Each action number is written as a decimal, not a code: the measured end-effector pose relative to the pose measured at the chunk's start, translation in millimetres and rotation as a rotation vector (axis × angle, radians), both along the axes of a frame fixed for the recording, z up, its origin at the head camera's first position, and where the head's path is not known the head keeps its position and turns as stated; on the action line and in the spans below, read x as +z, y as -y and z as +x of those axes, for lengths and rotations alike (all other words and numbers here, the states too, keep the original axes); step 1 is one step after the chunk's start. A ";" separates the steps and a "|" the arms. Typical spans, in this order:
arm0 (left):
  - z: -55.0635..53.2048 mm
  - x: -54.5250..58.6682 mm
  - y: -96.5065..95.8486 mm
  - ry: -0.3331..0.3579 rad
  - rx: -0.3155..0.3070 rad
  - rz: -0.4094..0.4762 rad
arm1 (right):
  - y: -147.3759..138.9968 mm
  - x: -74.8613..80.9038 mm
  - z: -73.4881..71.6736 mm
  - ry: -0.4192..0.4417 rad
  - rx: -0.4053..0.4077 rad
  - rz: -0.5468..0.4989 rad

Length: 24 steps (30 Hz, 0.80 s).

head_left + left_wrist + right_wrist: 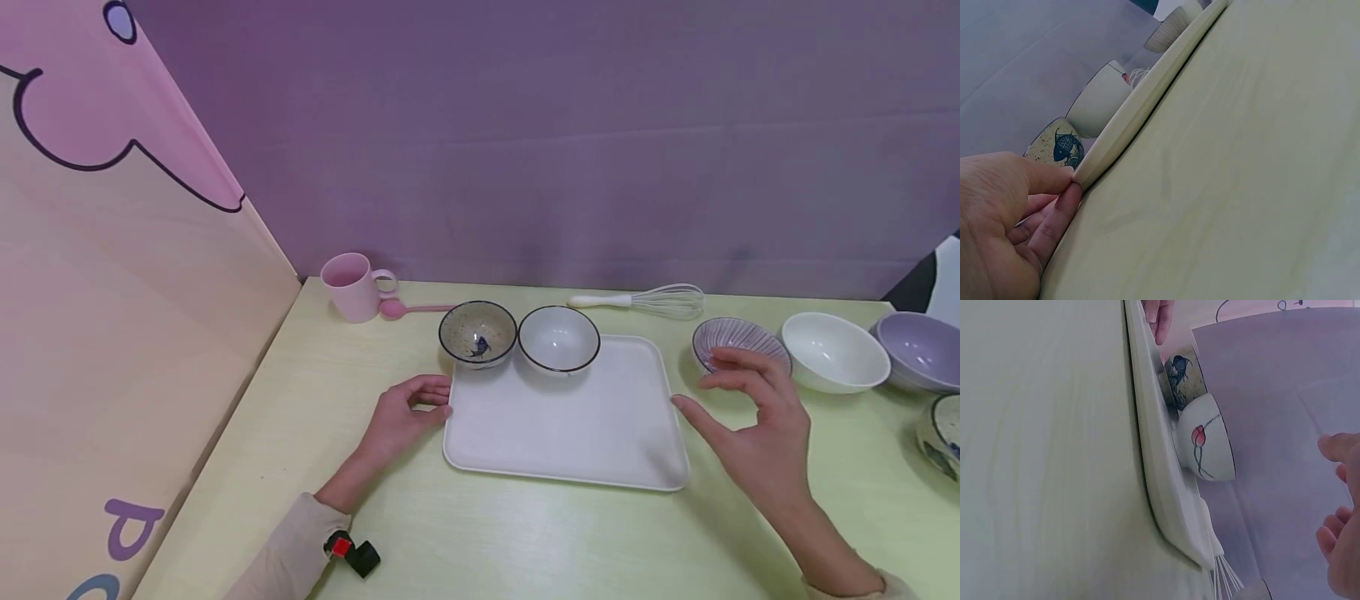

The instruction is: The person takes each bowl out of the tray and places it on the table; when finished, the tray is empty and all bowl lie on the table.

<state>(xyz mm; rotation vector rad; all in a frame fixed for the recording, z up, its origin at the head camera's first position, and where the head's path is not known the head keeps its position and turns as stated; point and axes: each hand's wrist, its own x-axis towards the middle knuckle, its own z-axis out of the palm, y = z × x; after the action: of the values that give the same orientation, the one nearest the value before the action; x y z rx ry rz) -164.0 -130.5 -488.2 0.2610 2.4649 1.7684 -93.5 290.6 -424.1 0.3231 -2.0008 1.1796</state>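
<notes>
A white rectangular tray (pixel 570 433) lies on the table, with a speckled bowl (pixel 478 333) bearing a blue fish and a white dark-rimmed bowl (pixel 559 340) side by side along its far edge. A red flower bud decorates the white bowl's outside in the right wrist view. My left hand (pixel 405 417) pinches the tray's left rim between thumb and fingers (pixel 1063 212). Off the tray's right side, my right hand (pixel 761 433) is raised with thumb and fingers spread apart, holding nothing. It partly covers a purple-striped bowl (pixel 731 335).
Behind the tray lie a whisk (pixel 637 300) and a pink spoon (pixel 412 309), with a pink mug (pixel 352 287) at the back left. To the right stand a plain white bowl (pixel 836 354), a purple bowl (pixel 922 350) and a patterned bowl (pixel 941 433). A purple curtain (pixel 562 150) hangs behind.
</notes>
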 end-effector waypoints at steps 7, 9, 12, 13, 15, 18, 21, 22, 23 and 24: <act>1.0 0.5 0.0 -0.013 -0.001 -0.001 | 23.6 0.5 -9.1 0.161 0.024 0.047; 1.3 0.5 -0.1 -0.015 -0.001 -0.002 | 31.0 -0.6 -11.3 0.211 0.036 0.047; 1.0 -0.3 -0.2 -0.010 -0.002 -0.005 | 40.8 -2.9 -16.1 0.254 0.060 0.055; 0.6 -0.5 -0.4 -0.005 -0.002 -0.007 | 43.5 -3.5 -18.3 0.267 0.066 0.063; 0.5 -0.1 -0.5 -0.003 -0.003 -0.010 | 48.4 -4.3 -23.3 0.293 0.079 0.080; 1.0 1.5 -0.5 -0.007 -0.004 -0.015 | 54.6 -4.0 -33.3 0.349 0.092 0.115; 1.8 2.7 -0.4 -0.011 0.000 -0.012 | 60.7 -2.7 -44.2 0.427 0.112 0.122; 1.6 2.3 -0.3 -0.009 0.000 -0.011 | 62.1 -2.7 -48.2 0.451 0.120 0.122; 1.2 1.8 -0.4 -0.007 0.000 -0.009 | 63.3 -2.7 -52.1 0.476 0.129 0.124; 0.8 0.8 -0.4 -0.002 0.000 -0.007 | 64.3 -2.9 -55.7 0.504 0.142 0.124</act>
<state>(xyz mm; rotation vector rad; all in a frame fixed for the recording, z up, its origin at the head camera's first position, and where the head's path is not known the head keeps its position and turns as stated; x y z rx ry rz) -163.2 -130.1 -487.4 0.2619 2.4727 1.7596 -149.2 226.3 -427.0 0.2483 -2.5290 1.3232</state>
